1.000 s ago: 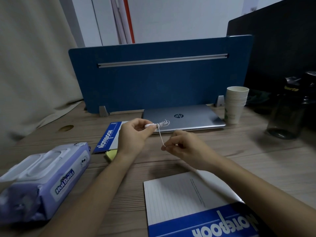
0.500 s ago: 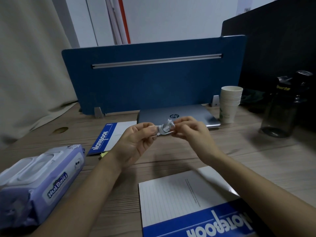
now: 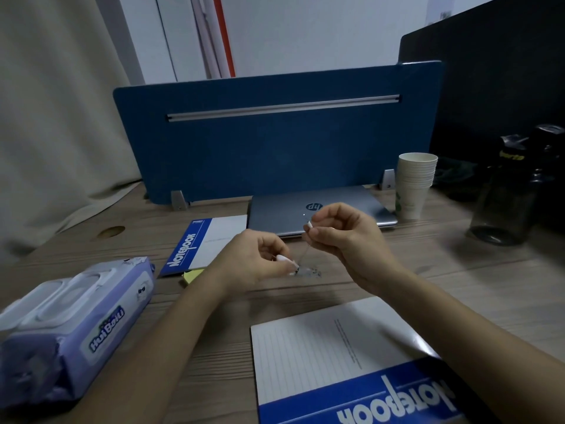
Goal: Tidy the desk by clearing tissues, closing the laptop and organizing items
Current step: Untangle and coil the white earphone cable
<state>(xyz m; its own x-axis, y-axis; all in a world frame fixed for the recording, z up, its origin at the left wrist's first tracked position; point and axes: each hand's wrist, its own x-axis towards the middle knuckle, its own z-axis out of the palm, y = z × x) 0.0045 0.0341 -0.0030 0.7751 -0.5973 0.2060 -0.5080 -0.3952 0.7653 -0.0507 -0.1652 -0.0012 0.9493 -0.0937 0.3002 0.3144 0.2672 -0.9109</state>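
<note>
Nearest me lies an open notebook (image 3: 342, 347), with the wipes pack (image 3: 76, 325) to its left. Above the desk (image 3: 458, 286) my left hand (image 3: 253, 261) pinches one white plug of the thin cable (image 3: 301, 258), and my right hand (image 3: 342, 231) pinches the other end, higher up. I judge I am bundling it: I should keep light tension and even loops so nothing tangles. Beyond, the laptop (image 3: 321, 209) sits closed beside stacked paper cups (image 3: 414, 182).
</note>
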